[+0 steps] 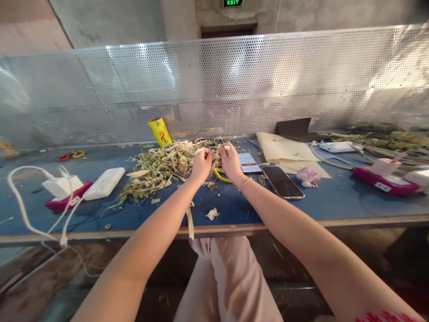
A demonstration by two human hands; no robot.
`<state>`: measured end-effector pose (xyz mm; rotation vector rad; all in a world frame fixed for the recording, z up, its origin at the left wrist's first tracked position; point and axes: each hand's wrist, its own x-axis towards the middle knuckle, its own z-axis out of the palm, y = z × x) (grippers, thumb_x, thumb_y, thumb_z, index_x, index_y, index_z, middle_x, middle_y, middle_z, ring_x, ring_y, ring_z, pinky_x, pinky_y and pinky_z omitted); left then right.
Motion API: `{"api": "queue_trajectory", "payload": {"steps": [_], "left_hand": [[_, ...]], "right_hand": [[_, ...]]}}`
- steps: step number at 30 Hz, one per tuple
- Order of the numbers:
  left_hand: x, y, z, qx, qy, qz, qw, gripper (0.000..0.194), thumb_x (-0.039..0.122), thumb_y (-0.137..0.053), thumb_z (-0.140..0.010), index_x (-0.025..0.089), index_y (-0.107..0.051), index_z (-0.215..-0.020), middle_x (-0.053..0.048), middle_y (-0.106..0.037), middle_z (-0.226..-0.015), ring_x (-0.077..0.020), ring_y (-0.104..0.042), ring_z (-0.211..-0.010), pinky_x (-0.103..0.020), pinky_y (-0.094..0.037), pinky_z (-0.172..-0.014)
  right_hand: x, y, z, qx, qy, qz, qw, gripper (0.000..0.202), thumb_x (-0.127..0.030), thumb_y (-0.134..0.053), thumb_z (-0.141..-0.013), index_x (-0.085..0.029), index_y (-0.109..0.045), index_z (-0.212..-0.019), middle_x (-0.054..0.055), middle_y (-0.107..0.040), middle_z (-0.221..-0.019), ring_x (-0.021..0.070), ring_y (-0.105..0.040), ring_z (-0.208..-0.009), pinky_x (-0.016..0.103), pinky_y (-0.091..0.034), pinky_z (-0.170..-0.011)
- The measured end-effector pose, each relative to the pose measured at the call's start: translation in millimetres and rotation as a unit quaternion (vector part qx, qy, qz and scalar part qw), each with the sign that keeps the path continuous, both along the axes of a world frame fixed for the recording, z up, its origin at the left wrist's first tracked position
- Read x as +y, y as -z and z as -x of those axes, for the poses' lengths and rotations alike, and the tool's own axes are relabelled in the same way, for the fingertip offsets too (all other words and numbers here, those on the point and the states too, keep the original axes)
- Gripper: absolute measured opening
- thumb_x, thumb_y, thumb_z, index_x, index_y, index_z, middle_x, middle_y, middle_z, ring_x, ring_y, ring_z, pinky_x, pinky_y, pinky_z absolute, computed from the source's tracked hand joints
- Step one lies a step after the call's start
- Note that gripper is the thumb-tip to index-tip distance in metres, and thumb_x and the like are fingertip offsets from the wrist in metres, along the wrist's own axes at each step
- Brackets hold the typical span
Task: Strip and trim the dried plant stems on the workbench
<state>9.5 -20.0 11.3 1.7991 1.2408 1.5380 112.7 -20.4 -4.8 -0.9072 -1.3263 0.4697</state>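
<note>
Both hands are close together over the blue table, at the right edge of a heap of dried plant pieces (157, 167). My left hand (202, 165) is closed, its fingers pinched on a bit of plant stalk. Closed as well, my right hand (230, 162) pinches the plant material between the two hands, and a small whitish piece shows at its fingertips. Yellow-handled scissors (221, 175) lie partly hidden between the hands. A pale petal-like scrap (212, 213) rests nearer the table's front edge, and a dry strip (190, 222) hangs over that edge.
A yellow tube (160, 132) leans behind the heap. Right of my hands are a lit phone (249, 163), a dark phone (283, 182), a pink figurine (308, 176) and papers (284, 147). Power strips (385, 179) with cables lie at both sides. A perforated metal screen (187, 89) stands behind.
</note>
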Motion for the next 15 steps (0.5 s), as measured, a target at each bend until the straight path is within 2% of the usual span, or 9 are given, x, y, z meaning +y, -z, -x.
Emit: {"api": "queue_trajectory", "payload": {"steps": [3,6,11,15], "left_hand": [[0.9,1.5,-0.2,-0.01,0.016,0.005,1.0,0.023,0.018,-0.056,-0.074,0.017,-0.045,-0.053,0.002,-0.044,-0.052,-0.0098,-0.041,-0.05,-0.022,-0.029,-0.052],[2.4,4.9,-0.2,-0.078,0.062,0.061,0.993,0.023,0.023,-0.058,-0.073,0.017,-0.045,-0.055,0.003,-0.043,-0.048,-0.0082,-0.038,-0.044,-0.021,-0.025,-0.046],[-2.6,3.8,-3.0,-0.188,0.16,0.156,0.956,0.029,0.026,-0.053,-0.078,0.017,-0.038,-0.055,0.006,-0.035,-0.043,-0.0027,-0.024,-0.034,-0.019,-0.016,-0.039],[-6.3,0.5,-4.5,-0.208,0.152,0.164,0.952,0.024,0.026,-0.054,-0.078,0.016,-0.04,-0.062,0.004,-0.045,-0.05,-0.0014,-0.025,-0.035,-0.017,-0.014,-0.038]], "right_hand": [[-2.0,0.1,-1.2,-0.002,-0.005,-0.008,1.0,0.01,-0.024,-0.04,-0.08,-0.022,-0.043,-0.071,-0.002,-0.045,-0.066,0.0122,-0.039,-0.064,0.024,-0.032,-0.063],[-0.6,1.6,-3.0,-0.021,0.0,-0.013,1.0,0.009,-0.023,-0.039,-0.08,-0.022,-0.043,-0.072,-0.003,-0.043,-0.063,0.0118,-0.037,-0.061,0.024,-0.03,-0.061],[3.6,3.8,-6.6,-0.043,-0.005,-0.039,0.998,0.008,-0.021,-0.04,-0.079,-0.022,-0.043,-0.072,-0.003,-0.044,-0.062,0.0114,-0.036,-0.058,0.024,-0.029,-0.059],[4.1,3.6,-7.4,-0.052,-0.019,-0.045,0.997,0.008,-0.019,-0.037,-0.078,-0.022,-0.042,-0.073,-0.003,-0.042,-0.063,0.0123,-0.036,-0.059,0.025,-0.031,-0.061]]}}
